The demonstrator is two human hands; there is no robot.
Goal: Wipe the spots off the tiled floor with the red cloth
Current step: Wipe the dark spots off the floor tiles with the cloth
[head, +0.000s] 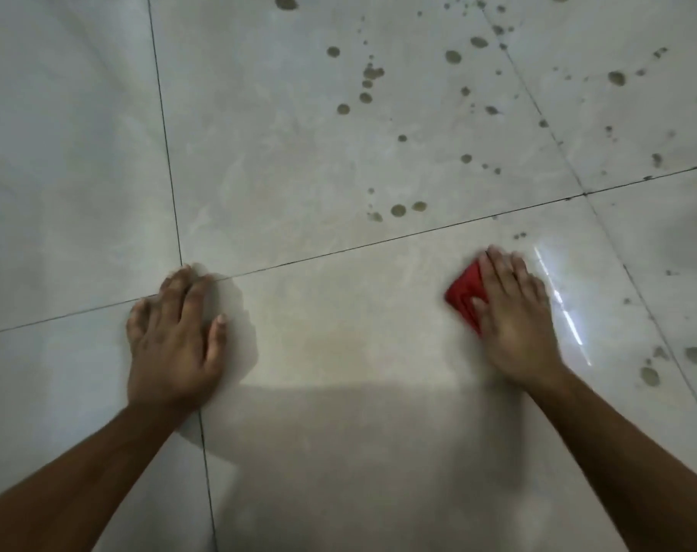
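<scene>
My right hand [516, 312] lies flat on the red cloth [464, 294], pressing it onto the pale tiled floor [338, 332]; only the cloth's left part shows from under the fingers. My left hand [175, 336] rests flat on the floor at a crossing of grout lines, fingers apart, holding nothing. Several dark brownish spots [398, 210] dot the tile beyond the cloth, with more spots [372, 72] scattered toward the far right. A few spots [649, 375] lie to the right of my right hand.
Dark grout lines [167, 153] split the floor into large tiles. A bright streak of reflected light [563, 304] runs just right of my right hand. My shadow covers the near floor between my forearms.
</scene>
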